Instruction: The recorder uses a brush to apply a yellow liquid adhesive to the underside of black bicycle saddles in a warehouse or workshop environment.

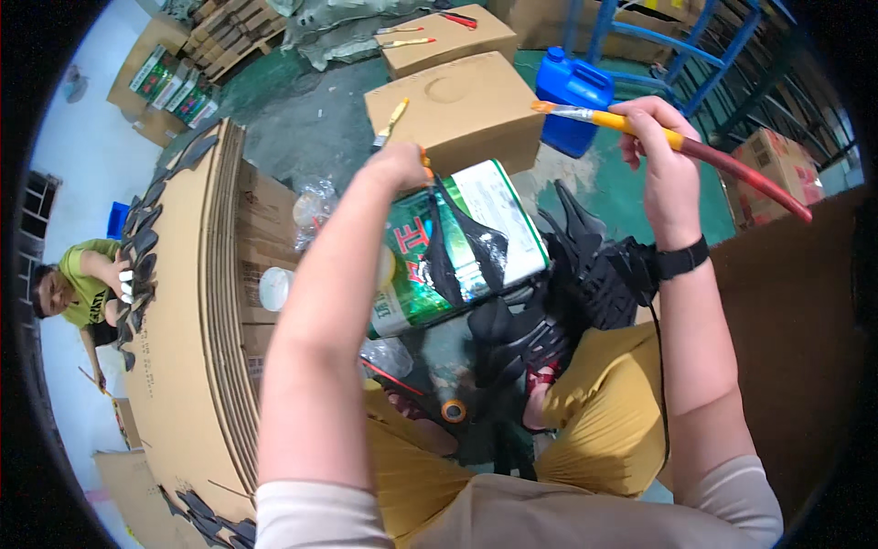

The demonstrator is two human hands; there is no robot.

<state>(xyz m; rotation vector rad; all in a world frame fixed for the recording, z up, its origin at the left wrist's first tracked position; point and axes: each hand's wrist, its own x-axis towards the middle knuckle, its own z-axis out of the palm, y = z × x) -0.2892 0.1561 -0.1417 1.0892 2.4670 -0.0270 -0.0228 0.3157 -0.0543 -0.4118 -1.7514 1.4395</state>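
My right hand (660,137) is closed round a paintbrush (745,174) with a yellow and red handle. Its orange-tinted bristles point left, above the floor. My left hand (399,168) is closed at the upper end of a black curved piece (444,252), its fingertips partly hidden and something orange showing at them. That piece lies on a green and white tin (521,224) in front of my knees. Beside it on the tin rests another black piece (485,247), with a wet-looking shine. Several more black pieces (585,274) are heaped to the right of the tin.
Cardboard boxes (457,96) stand ahead, with brushes on them. A blue jerrycan (572,91) and a blue trolley (677,55) are behind. At left, stacked cardboard sheets (183,339) carry black pieces; a person in green (87,274) reaches there. A tape roll (453,410) lies near my feet.
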